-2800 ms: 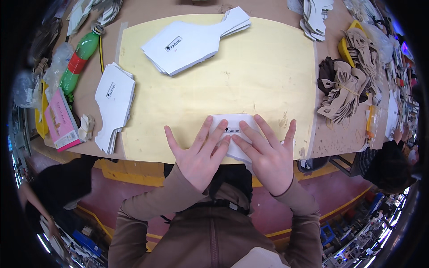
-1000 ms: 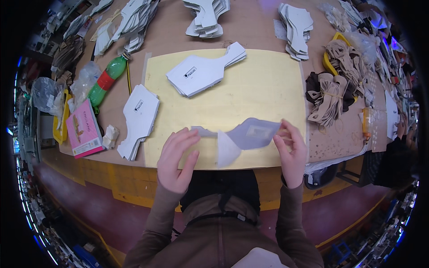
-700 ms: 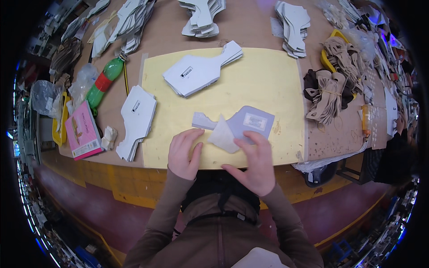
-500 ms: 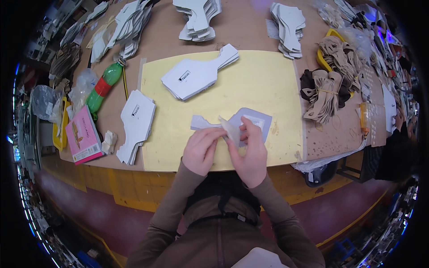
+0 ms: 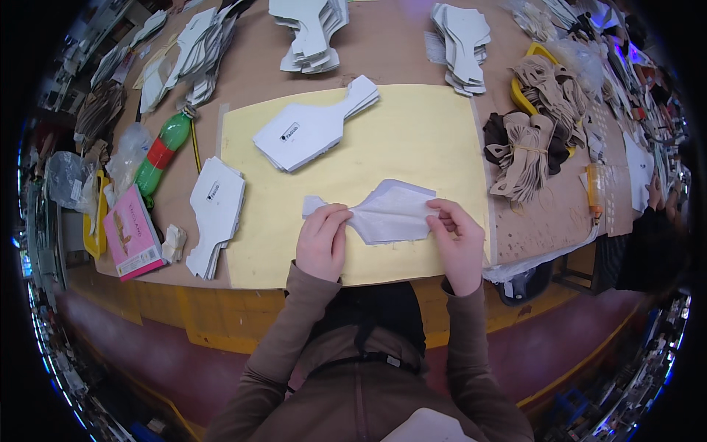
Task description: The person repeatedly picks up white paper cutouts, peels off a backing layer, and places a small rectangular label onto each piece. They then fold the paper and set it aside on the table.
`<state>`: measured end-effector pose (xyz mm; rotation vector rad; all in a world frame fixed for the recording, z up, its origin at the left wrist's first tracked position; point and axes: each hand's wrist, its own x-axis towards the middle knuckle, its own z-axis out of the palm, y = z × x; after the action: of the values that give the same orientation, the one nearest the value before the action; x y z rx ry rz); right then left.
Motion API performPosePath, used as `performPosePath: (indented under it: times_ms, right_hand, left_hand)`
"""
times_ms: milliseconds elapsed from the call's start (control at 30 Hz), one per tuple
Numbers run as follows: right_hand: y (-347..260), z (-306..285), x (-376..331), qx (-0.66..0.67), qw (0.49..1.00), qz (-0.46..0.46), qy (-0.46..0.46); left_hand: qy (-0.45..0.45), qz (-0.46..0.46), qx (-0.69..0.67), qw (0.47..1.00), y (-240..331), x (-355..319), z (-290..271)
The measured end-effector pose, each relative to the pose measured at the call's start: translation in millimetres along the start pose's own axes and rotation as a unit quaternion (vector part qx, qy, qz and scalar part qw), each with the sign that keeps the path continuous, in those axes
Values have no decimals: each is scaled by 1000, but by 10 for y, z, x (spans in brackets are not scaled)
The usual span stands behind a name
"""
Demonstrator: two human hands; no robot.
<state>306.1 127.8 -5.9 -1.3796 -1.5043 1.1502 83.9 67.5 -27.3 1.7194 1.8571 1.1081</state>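
A pale lavender-grey cut piece [image 5: 390, 217] lies on the yellow sheet [image 5: 412, 140] in front of me, with a broad end at the right and a narrow neck toward the left. What looks like a thin whitish layer covers its broad end. My left hand [image 5: 321, 243] is closed, its fingertips pinching at the neck. At the broad end's right edge, my right hand [image 5: 458, 243] pinches the thin layer between thumb and fingers. Beyond them sits a stack of white cut pieces [image 5: 305, 132] of similar outline; another white stack [image 5: 217, 210] is on the left.
To the left are a green bottle [image 5: 166, 147] with a red band and a pink booklet [image 5: 134, 232]. Bundled beige strips [image 5: 526, 155] lie at the right, near an orange-yellow bottle [image 5: 595, 191]. More white stacks [image 5: 309, 33] stand along the far side.
My right hand has moved right, to the piece's edge. The whitish layer, earlier folded up between my hands, now lies spread over the broad end. The view has shifted slightly.
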Motion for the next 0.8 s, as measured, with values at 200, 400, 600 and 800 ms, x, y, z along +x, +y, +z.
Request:
performPosePath:
  times_ms: [200,400,600,800]
  right_hand:
    - [1,11,17,-50,996,-68,0]
    - [-41,58,7,-44,998,-45,-4]
    - [8,41,-14,-48,994,-98,9]
    - [55,45,-2,-65,994,-90,13]
  left_hand:
    - [6,1,21,1000,171,20,10]
    - [-33,78,-42,996,217,64,160]
    - [-40,92,4,995,131,74,268]
    - [-52,117,36,991,102,55,270]
